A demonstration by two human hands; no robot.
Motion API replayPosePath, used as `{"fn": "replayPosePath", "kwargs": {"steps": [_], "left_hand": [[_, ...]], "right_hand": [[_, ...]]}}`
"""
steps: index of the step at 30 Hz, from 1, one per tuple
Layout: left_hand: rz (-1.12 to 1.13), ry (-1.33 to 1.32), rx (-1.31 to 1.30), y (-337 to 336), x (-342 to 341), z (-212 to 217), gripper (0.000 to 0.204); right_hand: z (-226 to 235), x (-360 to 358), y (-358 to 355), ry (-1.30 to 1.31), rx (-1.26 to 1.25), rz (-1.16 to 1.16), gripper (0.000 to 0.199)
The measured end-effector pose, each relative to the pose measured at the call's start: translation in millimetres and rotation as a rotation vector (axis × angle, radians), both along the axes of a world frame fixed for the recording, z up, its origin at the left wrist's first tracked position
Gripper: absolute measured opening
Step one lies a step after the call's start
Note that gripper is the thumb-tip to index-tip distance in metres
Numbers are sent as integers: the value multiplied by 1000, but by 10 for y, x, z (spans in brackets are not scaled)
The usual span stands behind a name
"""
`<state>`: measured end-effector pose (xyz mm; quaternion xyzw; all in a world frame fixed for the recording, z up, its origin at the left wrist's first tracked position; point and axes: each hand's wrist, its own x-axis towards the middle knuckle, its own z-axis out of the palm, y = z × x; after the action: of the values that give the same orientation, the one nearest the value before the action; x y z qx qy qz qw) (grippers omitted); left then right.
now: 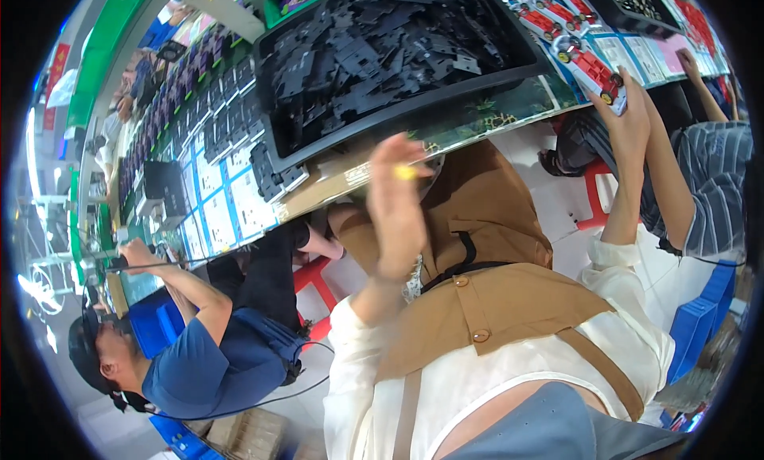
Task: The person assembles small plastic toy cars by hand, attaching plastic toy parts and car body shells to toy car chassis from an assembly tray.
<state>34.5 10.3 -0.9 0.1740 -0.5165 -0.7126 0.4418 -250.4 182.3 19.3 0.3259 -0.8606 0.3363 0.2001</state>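
My left hand (395, 209) is raised in front of my brown apron, just below the table edge, with its fingers together. A small yellow piece (406, 173) sits at its fingertips. My right hand (629, 114) reaches up to the table's edge and grips a blue-and-white card pack with a red toy car (593, 68). More such packs with red cars (549, 18) lie in a row beyond it.
A big black tray (398, 110) heaped with black plastic parts stands on the table above my left hand. White-and-blue cards (219, 213) and stacks of black parts (267, 169) line the bench. A person in a blue shirt (199, 356) works at left, a striped sleeve (712, 181) at right.
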Motion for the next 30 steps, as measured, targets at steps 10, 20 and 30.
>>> {"fn": "replayPosePath", "kwargs": {"steps": [10,20,30], "left_hand": [[-136,467,514,145,-333,-50,54],[-113,468,577,-92,53,-60,58],[-39,429,586,-125,281,-85,57]], "right_hand": [[193,1418,-985,-115,29,788,70],[-100,449,-1966,454,183,547,20],[286,723,-1878,-65,-367,526,14]]}}
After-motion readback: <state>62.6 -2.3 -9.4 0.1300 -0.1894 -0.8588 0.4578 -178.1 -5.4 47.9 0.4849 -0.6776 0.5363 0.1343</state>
